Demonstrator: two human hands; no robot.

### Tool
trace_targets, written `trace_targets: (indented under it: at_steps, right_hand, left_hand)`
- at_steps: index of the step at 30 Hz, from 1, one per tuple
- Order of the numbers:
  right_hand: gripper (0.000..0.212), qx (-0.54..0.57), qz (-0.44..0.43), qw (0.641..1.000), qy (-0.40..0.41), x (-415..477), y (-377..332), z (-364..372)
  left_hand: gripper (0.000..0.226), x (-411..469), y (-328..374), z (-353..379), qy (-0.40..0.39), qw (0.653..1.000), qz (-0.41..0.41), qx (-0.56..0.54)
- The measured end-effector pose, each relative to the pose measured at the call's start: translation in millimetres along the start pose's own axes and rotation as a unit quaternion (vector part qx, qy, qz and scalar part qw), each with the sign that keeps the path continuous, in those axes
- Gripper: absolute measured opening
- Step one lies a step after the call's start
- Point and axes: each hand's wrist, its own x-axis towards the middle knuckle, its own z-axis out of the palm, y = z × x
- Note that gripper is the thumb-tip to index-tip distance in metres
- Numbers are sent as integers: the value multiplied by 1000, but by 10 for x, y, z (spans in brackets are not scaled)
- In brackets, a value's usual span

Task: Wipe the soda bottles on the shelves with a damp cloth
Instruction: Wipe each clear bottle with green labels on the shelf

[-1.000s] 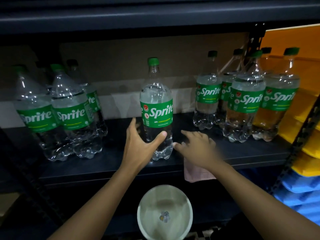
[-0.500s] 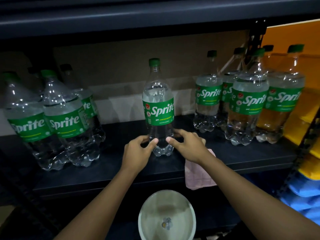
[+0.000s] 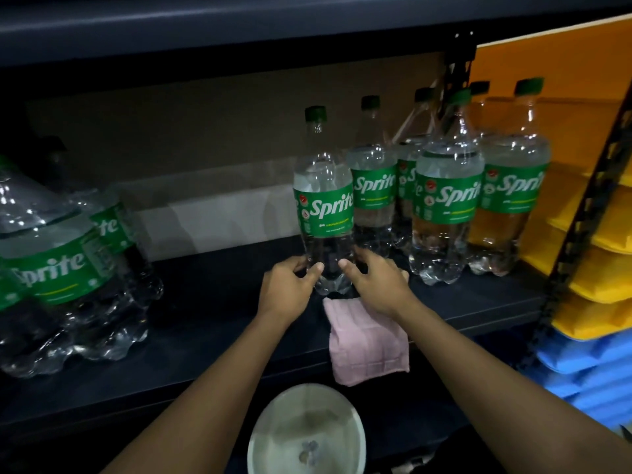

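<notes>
A clear Sprite bottle [image 3: 325, 206] with a green label and cap stands on the dark shelf [image 3: 205, 323], just left of the right-hand group of bottles. My left hand [image 3: 290, 285] grips its lower part from the left. My right hand [image 3: 372, 282] grips it from the right. A pink cloth [image 3: 366, 343] lies on the shelf under my right wrist and hangs over the front edge. No hand holds the cloth.
Several Sprite bottles [image 3: 448, 213] cluster at the right, more [image 3: 65, 268] at the left. A pale bowl [image 3: 307, 432] sits below the shelf edge. Yellow [image 3: 595, 268] and blue bins [image 3: 581, 367] hang at the far right. Another shelf board [image 3: 239, 25] runs overhead.
Both hands closed round the base of the middle bottle and moved it right, next to the right-hand group. The cloth now lies further out from under my right hand.
</notes>
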Motion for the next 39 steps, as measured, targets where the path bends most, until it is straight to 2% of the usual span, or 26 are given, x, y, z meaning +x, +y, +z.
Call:
trace_targets:
  at_steps: [6, 25, 29, 33, 39]
  right_hand:
    - [68, 15, 1, 1000, 9, -5, 221, -120]
    - [59, 44, -4, 995, 86, -279, 491, -224]
    - [62, 40, 6, 994, 99, -321, 550, -263]
    - [68, -11, 9, 992, 123, -344, 545, -275]
    - [70, -7, 22, 991, 129, -325, 566, -276]
  left_hand:
    - [37, 24, 118, 170, -21, 1000, 18, 14]
    - [40, -38, 239, 448, -39, 997, 47, 49]
    - [54, -66, 317, 541, -44, 997, 57, 42]
    - [64, -64, 354, 617, -51, 996, 58, 35]
    - [64, -44, 395, 646, -56, 996, 51, 37]
